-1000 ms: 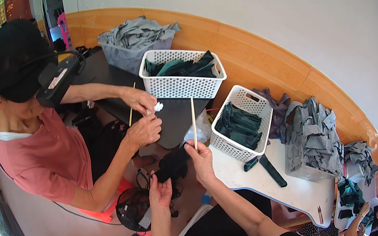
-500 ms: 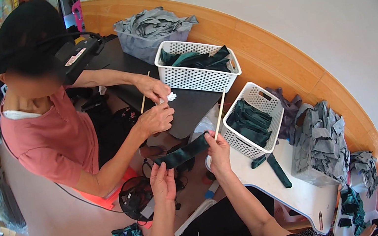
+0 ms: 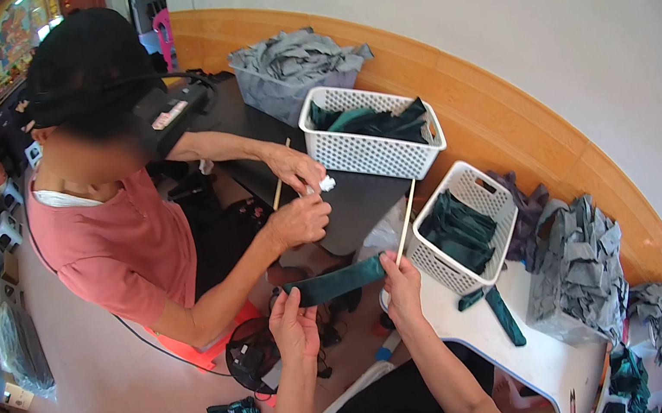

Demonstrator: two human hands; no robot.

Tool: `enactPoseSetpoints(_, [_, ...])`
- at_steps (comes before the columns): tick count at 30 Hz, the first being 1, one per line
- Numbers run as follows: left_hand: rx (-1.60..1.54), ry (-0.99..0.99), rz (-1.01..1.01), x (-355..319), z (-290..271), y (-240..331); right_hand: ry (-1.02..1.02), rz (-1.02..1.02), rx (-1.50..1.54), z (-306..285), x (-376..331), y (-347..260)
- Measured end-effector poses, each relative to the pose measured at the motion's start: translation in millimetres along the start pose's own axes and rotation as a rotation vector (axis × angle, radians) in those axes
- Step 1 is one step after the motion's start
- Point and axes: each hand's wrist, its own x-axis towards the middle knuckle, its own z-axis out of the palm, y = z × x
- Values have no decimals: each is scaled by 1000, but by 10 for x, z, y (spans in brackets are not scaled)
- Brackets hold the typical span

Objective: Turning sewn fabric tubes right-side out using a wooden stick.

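Observation:
A dark green velvet strip is stretched between my two hands, above the gap between the tables. My left hand pinches its left end. The right end is pinched by my right hand, which also has a thin pale stick pointing up out of its fingers. Just beyond my right hand stands a white perforated basket filled with folded green velvet pieces. Narrow green velvet tubes lie on the white table beside that basket.
At the left a co-worker in a pink shirt handles something small and white over a black table. Another white basket of green cloth stands there. Grey cloth heaps fill the right side. Snips lie near the table's edge.
The view has shifted, so the scene sits further right and lower. The strip is now straighter and more level between my hands. Both hands keep their hold.

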Motion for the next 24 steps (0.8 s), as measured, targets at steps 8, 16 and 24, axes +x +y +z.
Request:
enactPoseSetpoints(8, [139,-88,127,255,364,469,-152,232,215,128,-27,-71])
enactPoseSetpoints(16, [122,-89,16,881,700,884,-246,279,283,421,-251,-200])
enactPoseSetpoints(24, [28,-16,-94,1005,729,964,-293,278,268,556,-338,-231])
